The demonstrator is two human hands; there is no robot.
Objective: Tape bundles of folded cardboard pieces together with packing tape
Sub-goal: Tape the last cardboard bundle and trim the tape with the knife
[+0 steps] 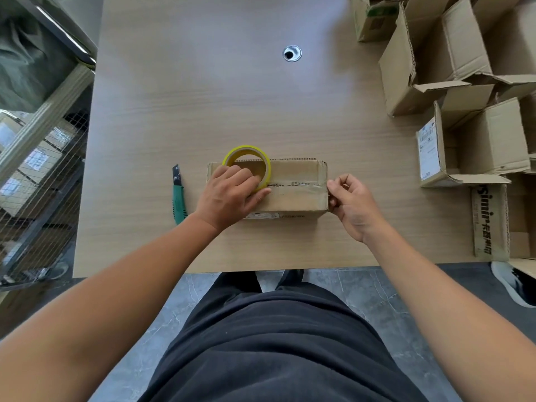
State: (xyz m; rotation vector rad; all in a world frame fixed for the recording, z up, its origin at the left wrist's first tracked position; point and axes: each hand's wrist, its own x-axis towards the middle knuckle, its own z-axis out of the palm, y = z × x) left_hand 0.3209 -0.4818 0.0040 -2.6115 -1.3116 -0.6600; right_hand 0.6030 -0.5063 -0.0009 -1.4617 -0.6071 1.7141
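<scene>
A flat bundle of folded cardboard (295,195) lies on the wooden table (220,105) in front of me. On its left part stands a yellow roll of packing tape (247,153); my left hand (229,195) grips the roll, fingers through its core and thumb on the cardboard. A clear strip of tape runs from the roll rightwards across the top of the bundle. My right hand (352,206) pinches the bundle's right edge, where the tape strip ends, between thumb and curled fingers.
A green utility knife (179,195) lies just left of the bundle. Several open cardboard boxes (452,82) crowd the table's right side. A cable hole (292,53) sits mid-table. A wire cage cart (37,169) stands at the left. Someone's shoe (513,282) is at the right.
</scene>
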